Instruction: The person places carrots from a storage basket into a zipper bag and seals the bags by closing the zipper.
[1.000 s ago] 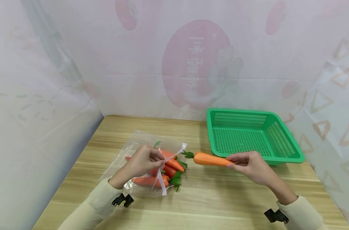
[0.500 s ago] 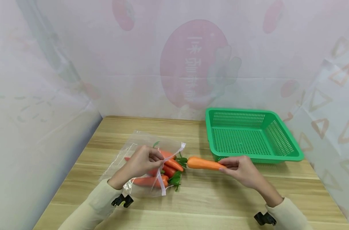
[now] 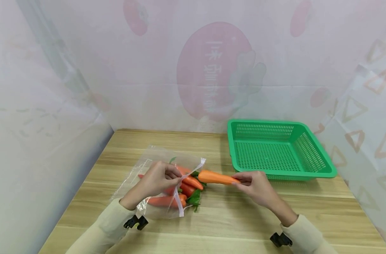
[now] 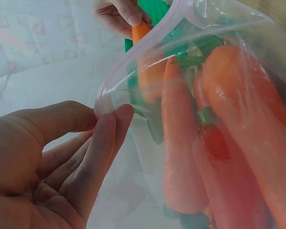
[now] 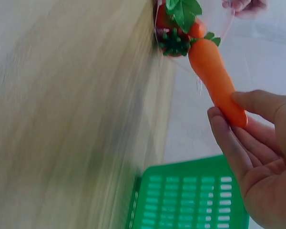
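Note:
A clear zip bag point(image 3: 155, 165) lies on the wooden table point(image 3: 231, 218) with several orange carrots point(image 3: 186, 183) inside. My left hand point(image 3: 159, 180) pinches the bag's upper rim point(image 4: 109, 95) and holds its mouth open. My right hand point(image 3: 254, 183) pinches the thin tip of one more carrot point(image 3: 213, 177), held level, its green leafy end at the bag's mouth. In the right wrist view that carrot point(image 5: 217, 81) points at the bag's opening, gripped between thumb and fingers point(image 5: 229, 138). The left wrist view shows the bagged carrots point(image 4: 229, 124) through the plastic.
An empty green plastic basket point(image 3: 307, 141) stands at the back right of the table, just behind my right hand. Pale printed sheeting walls the table on the left, back and right.
My right hand has carried the carrot leftward, from in front of the basket to the bag's mouth. The left hand has kept its hold on the bag rim.

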`<state>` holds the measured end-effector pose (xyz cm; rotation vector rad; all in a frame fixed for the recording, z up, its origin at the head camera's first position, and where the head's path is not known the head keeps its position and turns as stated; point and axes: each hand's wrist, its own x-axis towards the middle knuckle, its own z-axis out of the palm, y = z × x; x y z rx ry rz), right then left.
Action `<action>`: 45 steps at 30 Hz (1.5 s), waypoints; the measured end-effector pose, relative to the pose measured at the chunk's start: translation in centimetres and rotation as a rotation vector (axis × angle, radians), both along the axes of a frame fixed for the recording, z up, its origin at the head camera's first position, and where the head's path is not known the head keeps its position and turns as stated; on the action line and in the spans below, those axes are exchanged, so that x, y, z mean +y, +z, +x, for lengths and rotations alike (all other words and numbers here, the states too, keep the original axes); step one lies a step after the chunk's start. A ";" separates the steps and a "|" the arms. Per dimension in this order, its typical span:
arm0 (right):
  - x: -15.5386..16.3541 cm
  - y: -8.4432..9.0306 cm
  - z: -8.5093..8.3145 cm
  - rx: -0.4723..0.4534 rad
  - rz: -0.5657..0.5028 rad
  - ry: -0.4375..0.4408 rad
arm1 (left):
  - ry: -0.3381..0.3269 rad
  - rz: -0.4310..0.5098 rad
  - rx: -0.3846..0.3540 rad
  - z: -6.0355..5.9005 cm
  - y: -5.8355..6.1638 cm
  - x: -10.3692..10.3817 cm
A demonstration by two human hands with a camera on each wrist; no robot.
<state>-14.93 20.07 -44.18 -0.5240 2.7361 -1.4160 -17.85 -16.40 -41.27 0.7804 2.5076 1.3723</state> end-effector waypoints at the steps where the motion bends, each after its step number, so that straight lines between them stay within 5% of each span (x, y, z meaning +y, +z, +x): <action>1: -0.3 -0.1 0.0 0.007 0.000 -0.008 | 0.001 -0.002 0.002 0.0 0.0 0.0; 12: -2.9 -1.0 -0.2 -0.005 -0.044 -0.091 | 0.003 -0.028 0.018 0.0 0.2 0.2; 27: -6.0 -1.0 -1.1 -0.046 -0.119 -0.094 | 0.013 -0.083 0.039 0.2 1.0 0.6; 45: -9.8 -1.8 -2.6 -0.030 -0.108 -0.112 | 0.023 -0.029 -0.011 0.5 0.5 0.4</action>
